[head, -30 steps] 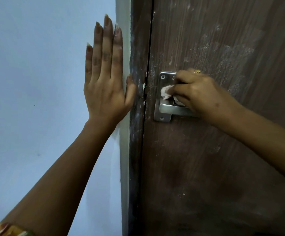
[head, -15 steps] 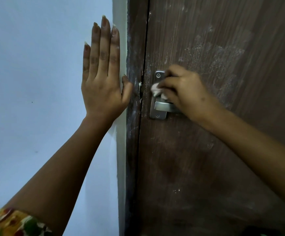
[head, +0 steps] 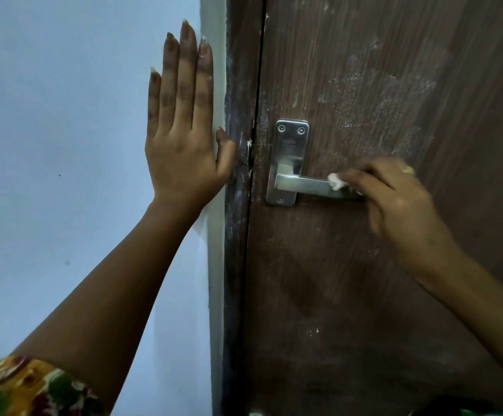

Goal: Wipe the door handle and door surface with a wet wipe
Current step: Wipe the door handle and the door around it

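Dusty brown door [head: 364, 85], pale wall [head: 64, 115]; wipe [head: 335, 181] seemingly on handle [head: 304, 185].

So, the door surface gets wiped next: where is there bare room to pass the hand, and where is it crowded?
Bare door lies below the handle lever, and above the backplate where whitish smears show. It is crowded at the lever, where the right hand presses the wet wipe, and along the frame, where the left hand rests flat.

Wall [head: 64, 115]: pale blue, plain, few tiny dark specks. Door frame [head: 238, 85]: dark brown wood, vertical, scuffed with whitish streaks, just right of wall edge. Sleeve cuff [head: 34, 388]: floral print, orange, green, red, bottom-left corner.
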A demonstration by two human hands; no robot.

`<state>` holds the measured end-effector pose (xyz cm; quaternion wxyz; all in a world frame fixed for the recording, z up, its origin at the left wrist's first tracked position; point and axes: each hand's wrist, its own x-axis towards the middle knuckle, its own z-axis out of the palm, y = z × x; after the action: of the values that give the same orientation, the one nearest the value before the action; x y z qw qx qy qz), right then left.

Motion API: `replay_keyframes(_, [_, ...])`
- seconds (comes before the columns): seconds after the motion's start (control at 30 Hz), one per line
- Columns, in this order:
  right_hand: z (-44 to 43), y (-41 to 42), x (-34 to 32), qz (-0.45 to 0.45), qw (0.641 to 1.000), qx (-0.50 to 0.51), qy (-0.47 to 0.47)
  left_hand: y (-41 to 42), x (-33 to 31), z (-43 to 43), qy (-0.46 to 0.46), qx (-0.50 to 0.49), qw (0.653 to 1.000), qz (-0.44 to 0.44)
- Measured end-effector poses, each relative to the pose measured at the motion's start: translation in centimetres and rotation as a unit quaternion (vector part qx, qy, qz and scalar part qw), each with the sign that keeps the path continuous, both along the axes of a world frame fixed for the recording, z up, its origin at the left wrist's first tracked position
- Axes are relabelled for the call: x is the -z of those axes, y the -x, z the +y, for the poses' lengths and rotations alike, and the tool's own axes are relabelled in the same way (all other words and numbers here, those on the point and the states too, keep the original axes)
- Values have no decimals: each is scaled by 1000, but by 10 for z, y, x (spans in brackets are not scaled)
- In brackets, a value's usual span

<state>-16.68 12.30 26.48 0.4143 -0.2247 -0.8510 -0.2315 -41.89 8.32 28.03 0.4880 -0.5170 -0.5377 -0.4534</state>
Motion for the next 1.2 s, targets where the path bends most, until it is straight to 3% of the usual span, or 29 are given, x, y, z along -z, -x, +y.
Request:
replay_keyframes(0.13, [-12, 14, 20, 77, 997, -7, -21, -1, 0, -2, 5, -6, 1000, 2])
replay_keyframes(0.23, [-13, 43, 26, 43, 994, -1, -101, 0, 1, -3, 8, -6, 1000, 2])
replay_keyframes(0.47, [-11, 53, 33, -40, 986, 35, -160, -2, 0, -4, 4, -3, 1000, 6])
replay_keyframes(0.63, [0, -1, 38, 21, 995, 49, -79, -1, 1, -3, 0, -5, 1000, 4])
replay_keyframes(0.77, [-10, 22, 41, 114, 991, 43, -49, -3, 0, -3, 0, -10, 1000, 3])
replay_keyframes(0.9, [-15, 72, 44, 81, 992, 19, -99, -3, 0, -5, 7, -3, 1000, 9])
replay_keyframes(1.03, [-11, 61, 34, 60, 991, 6, -115, -4, -1, -6, 7, 2, 1000, 10])
replay_keyframes(1.2, [-6, 13, 38, 179, 982, 14, -50, -3, 1, -5, -4, 4, 1000, 4])
